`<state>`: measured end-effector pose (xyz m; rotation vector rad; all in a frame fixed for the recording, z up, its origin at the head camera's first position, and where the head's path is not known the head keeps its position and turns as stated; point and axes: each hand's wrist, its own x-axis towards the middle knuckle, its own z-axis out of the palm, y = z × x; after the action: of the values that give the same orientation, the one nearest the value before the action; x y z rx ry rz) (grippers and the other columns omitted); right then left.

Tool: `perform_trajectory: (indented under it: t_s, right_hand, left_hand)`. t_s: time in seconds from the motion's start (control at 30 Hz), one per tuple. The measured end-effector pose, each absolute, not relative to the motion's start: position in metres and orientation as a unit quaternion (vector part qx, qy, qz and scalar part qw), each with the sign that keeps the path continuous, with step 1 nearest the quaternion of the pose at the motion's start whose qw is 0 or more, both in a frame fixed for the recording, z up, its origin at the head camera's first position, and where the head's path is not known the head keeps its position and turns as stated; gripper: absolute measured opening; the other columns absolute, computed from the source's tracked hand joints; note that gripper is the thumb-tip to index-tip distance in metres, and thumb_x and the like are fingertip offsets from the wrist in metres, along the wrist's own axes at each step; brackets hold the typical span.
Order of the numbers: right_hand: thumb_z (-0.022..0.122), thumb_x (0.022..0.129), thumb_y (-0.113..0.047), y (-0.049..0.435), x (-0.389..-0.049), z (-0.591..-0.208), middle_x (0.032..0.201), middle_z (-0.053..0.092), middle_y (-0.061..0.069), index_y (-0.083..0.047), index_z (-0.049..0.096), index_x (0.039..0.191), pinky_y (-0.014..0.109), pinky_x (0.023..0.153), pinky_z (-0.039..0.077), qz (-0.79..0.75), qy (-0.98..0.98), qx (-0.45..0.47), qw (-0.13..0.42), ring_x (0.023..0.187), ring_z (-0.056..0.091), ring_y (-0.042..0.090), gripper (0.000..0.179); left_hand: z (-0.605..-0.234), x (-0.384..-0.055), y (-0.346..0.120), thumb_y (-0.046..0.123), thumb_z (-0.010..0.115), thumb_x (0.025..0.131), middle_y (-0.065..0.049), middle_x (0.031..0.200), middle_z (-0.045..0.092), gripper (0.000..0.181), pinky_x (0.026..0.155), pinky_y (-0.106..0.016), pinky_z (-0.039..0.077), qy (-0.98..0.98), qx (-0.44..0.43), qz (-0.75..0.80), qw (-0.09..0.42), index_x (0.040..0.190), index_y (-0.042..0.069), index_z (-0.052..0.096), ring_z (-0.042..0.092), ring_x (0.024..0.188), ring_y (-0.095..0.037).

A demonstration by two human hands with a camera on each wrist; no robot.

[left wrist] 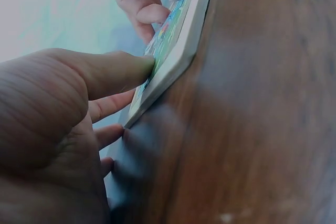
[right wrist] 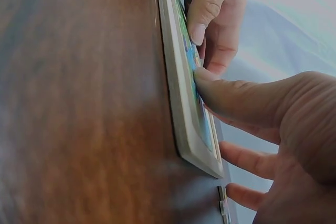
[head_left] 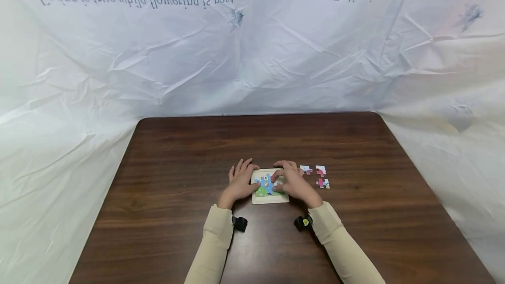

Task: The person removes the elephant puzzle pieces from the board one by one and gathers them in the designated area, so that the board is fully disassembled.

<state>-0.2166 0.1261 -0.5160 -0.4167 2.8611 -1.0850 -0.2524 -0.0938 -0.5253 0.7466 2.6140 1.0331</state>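
A shallow wooden puzzle tray (head_left: pixel 270 202), pale-rimmed, lies on the table with a blue figure on green ground partly assembled in it. My left hand (head_left: pixel 239 185) is at its left side, fingers spread along the edge. In the left wrist view, the left thumb (left wrist: pixel 123 72) presses on the picture near the rim. From the right, my right hand (head_left: pixel 293 183) reaches over the tray. Its bent thumb and forefinger pinch a jigsaw piece at the picture surface; the hand mostly hides that piece. In the right wrist view, the right thumb (right wrist: pixel 236 95) touches the picture.
Right of the tray lie three loose jigsaw pieces: one (head_left: pixel 306 169) near my right fingers, another (head_left: pixel 321 170) beside it, and a third (head_left: pixel 323 183) nearer me. The dark wooden table (head_left: pixel 177 214) meets white sheeting (head_left: pixel 197 65) at the back and sides.
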Motion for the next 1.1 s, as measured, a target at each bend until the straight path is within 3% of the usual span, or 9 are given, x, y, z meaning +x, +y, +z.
perform_trajectory:
  t_s: [0.23,0.53,0.83,1.1]
  right_hand:
    - [0.082,0.085,-0.010,0.130,-0.220,-0.513,0.143,0.047,0.016,-0.017,0.070,0.077,0.070,0.103,0.010,-0.354,0.924,-0.142,0.023,0.137,0.025,0.045,0.015]
    - [0.078,0.088,-0.009,0.132,-0.215,-0.511,0.140,0.048,0.018,-0.016,0.069,0.081,0.071,0.101,0.010,-0.359,0.919,-0.159,0.026,0.136,0.026,0.046,0.013]
    - [0.076,0.091,-0.011,0.142,-0.207,-0.508,0.138,0.049,0.021,-0.017,0.070,0.087,0.071,0.097,0.013,-0.365,0.913,-0.182,0.015,0.133,0.027,0.047,0.009]
    - [0.078,0.089,-0.012,0.165,-0.203,-0.500,0.138,0.049,0.020,-0.017,0.070,0.087,0.074,0.101,0.009,-0.360,0.914,-0.187,-0.014,0.134,0.026,0.046,0.010]
  left_hand:
    - [-0.520,-0.253,-0.090,0.021,0.069,0.096,-0.017,0.164,0.023,0.042,0.116,-0.065,-0.002,0.892,0.252,0.357,0.116,0.135,0.010,0.054,0.005,0.153,-0.040]
    - [-0.518,-0.245,-0.087,0.032,0.078,0.088,-0.018,0.164,0.020,0.063,0.116,-0.065,-0.003,0.894,0.256,0.346,0.124,0.139,0.009,0.050,0.003,0.153,-0.041]
    - [-0.525,-0.240,-0.086,0.033,0.080,0.088,-0.016,0.165,0.020,0.062,0.116,-0.065,-0.002,0.904,0.243,0.331,0.121,0.138,0.012,0.050,0.004,0.153,-0.040]
    - [-0.528,-0.235,-0.086,0.033,0.081,0.088,-0.016,0.165,0.020,0.062,0.116,-0.064,-0.002,0.906,0.235,0.332,0.118,0.138,0.013,0.050,0.004,0.153,-0.039]
